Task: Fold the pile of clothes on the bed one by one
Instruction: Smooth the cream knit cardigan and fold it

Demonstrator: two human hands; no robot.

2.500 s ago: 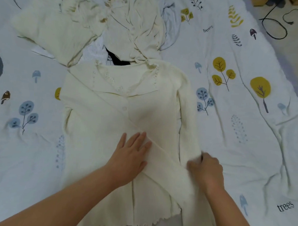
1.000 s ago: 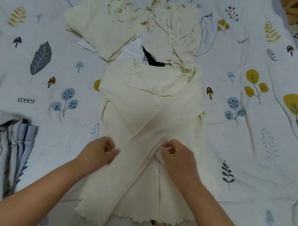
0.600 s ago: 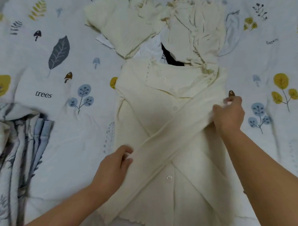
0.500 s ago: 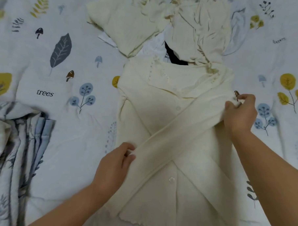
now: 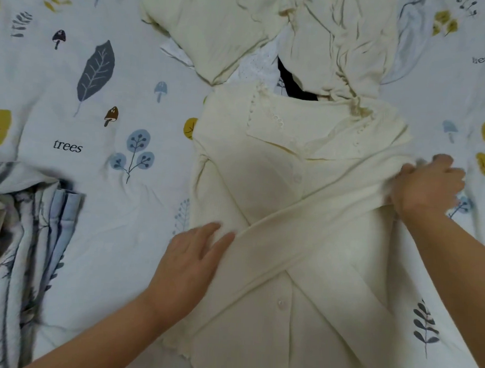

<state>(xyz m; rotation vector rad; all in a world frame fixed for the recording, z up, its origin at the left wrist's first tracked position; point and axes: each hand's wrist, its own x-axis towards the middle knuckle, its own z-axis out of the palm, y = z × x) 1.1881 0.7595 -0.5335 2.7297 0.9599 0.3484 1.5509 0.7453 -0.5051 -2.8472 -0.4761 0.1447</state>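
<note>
1. Cardigan (image 5: pixel 266 190), cream and buttoned, lies flat on the printed bedsheet (image 5: pixel 128 101), scalloped hem nearest the camera, collar away; its long axis runs near to far, and both sleeves cross over the front in an X.
2. Left hand (image 5: pixel 188 262) lies flat on the near left side of the cardigan, fingers straight and spread, pressing down just beside the crossing sleeve.
3. Right hand (image 5: pixel 427 186) is on the cardigan's right edge at shoulder height, fingers curled round a bunch of sleeve fabric; that part is a little blurred.
4. Striped grey-blue cloth (image 5: pixel 19 252) is heaped at the left edge, well apart from the cardigan.
5. Farther up, right at the collar, a crumpled cream garment (image 5: pixel 345 41) touches the cardigan's top right corner, with a sliver of black fabric (image 5: pixel 293 83) showing beneath it.
6. Folded cream garment (image 5: pixel 215 24) sits farthest back on the left, over a white dotted piece (image 5: pixel 257 65).
</note>
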